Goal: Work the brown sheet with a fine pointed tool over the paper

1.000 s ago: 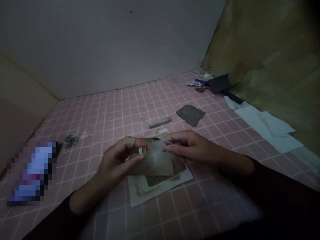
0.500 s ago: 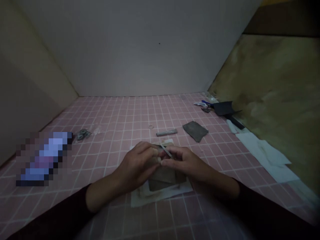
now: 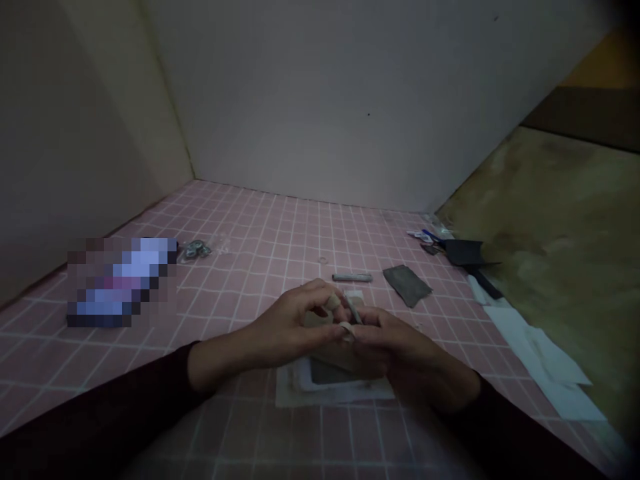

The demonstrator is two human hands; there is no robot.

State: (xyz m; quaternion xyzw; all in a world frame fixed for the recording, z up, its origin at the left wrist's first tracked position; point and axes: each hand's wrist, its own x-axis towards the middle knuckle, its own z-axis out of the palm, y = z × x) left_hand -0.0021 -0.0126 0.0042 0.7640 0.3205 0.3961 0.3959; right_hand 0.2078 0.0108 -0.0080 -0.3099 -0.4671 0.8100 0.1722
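Over a flat block (image 3: 333, 373), my left hand (image 3: 295, 317) and my right hand (image 3: 387, 333) meet at the fingertips. A thin pale stick-like piece (image 3: 353, 309) stands slanted between the fingers of my right hand, which is closed on it. My left hand is pinched, with its thumb tip against a small pale curved piece (image 3: 347, 327) by the right thumb; I cannot make out what this is. Pale coverings seem to sit on some left fingertips. Under the block lies a white cloth or paper (image 3: 290, 395).
Beyond my hands lie a grey rod (image 3: 352, 277), a small ring (image 3: 323, 260) and a dark grey sheet (image 3: 407, 285). To the left are a phone (image 3: 123, 283) and a bag of metal pieces (image 3: 196, 250). A black dustpan-like tool (image 3: 465, 253) and white sheets (image 3: 540, 357) line the right.
The view has turned, so the table's things appear shifted right. My left fingers have spread further apart at the top, and its thumb now reaches the right thumb at the pale curved piece.
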